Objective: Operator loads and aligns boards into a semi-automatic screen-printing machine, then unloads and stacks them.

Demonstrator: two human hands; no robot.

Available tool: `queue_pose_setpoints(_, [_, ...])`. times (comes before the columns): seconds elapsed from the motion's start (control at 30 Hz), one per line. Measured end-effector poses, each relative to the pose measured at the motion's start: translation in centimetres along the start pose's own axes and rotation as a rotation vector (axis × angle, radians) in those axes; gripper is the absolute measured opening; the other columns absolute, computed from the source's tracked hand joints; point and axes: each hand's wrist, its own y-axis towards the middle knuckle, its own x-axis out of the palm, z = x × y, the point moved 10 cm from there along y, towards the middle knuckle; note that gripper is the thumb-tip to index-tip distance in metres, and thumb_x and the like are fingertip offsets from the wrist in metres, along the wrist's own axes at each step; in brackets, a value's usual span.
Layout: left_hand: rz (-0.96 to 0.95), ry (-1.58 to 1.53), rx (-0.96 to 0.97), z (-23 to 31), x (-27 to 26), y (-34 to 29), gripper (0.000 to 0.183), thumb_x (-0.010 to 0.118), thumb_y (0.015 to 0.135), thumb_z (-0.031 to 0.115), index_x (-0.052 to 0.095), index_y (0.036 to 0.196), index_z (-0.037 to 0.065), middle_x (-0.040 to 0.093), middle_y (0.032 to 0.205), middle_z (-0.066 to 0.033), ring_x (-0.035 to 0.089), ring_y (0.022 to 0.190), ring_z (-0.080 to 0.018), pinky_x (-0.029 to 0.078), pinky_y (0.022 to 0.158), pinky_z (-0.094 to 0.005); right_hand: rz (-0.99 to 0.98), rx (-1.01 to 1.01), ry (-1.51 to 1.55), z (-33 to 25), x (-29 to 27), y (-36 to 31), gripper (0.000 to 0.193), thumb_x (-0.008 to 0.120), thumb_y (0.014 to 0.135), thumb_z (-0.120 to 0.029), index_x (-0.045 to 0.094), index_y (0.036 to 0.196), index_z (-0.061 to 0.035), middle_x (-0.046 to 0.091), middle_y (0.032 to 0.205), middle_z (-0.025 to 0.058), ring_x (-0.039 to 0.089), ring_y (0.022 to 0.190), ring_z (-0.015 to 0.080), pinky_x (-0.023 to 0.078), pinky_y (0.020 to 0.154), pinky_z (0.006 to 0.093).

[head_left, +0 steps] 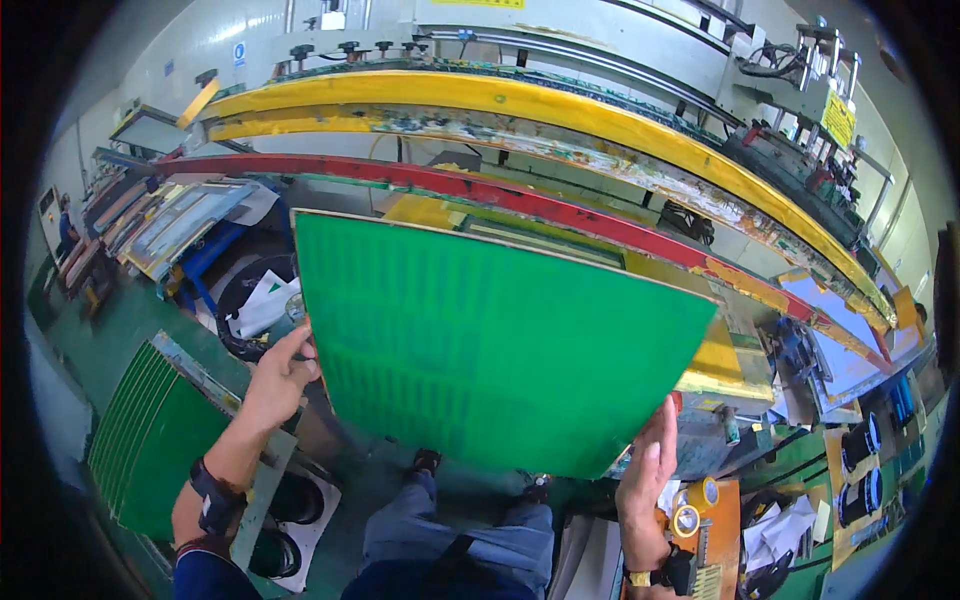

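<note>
A large, thin, rectangular green board [500, 340] with a pale edge is held up in front of me, tilted. Faint darker stripes run across its left part. My left hand [280, 380] pinches the left edge between thumb and fingers. At the lower right edge, my right hand [648, 465] grips the board with its fingers along the side. The board hides part of the machine bed behind it. Below the board my legs and shoes show.
Ahead stands a large press with a yellow beam [480, 100] and a red bar [470, 187]. More green boards [165, 445] stand at lower left. A black bin [265, 305] holds paper. Tape rolls [686, 520] lie on a bench at lower right. Another person [67, 228] is far left.
</note>
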Motion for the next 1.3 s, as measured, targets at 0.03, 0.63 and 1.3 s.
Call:
queue_pose_setpoints(0.03, [0.103,0.001,0.064,0.8,-0.9,-0.9,0.053,0.051,0.084,-0.007,0.047,0.136,0.003,0.048,0.101,-0.0037,0.057,0.084,-0.0142,0.048,0.079,-0.0274,0.019,-0.072,-0.049,-1.0,-0.4,-1.1,0.078,0.042,0.095,-0.054,0.03,0.142,0.0079,0.037,0.144,0.019,0.035,0.134,0.0302,0.024,0.112,0.0413])
queue_pose_setpoints(0.63, [-0.102,-0.98,0.363,0.3,2.8,6.1,0.05,0.042,0.099,0.02,0.033,0.14,-0.006,0.045,0.14,-0.0136,0.046,0.126,-0.0241,0.033,0.108,-0.0343,-0.258,0.555,0.594,4.9,-0.5,1.3,0.088,0.028,0.093,-0.066,0.031,0.141,0.0069,0.043,0.141,0.0201,0.044,0.128,0.0293,0.032,0.108,0.0382])
queue_pose_setpoints(1.3, [-0.384,0.164,0.415,-5.0,14.0,35.1,0.061,0.069,0.074,0.004,0.049,0.132,-0.001,0.055,0.13,-0.0125,0.05,0.122,-0.022,0.041,0.101,-0.0349,-0.33,0.675,-0.892,22.8,-1.1,21.2,0.03,0.058,0.09,-0.032,0.061,0.1,-0.0038,0.06,0.077,0.0052,0.053,0.056,0.0182,0.043,0.052,0.0356])
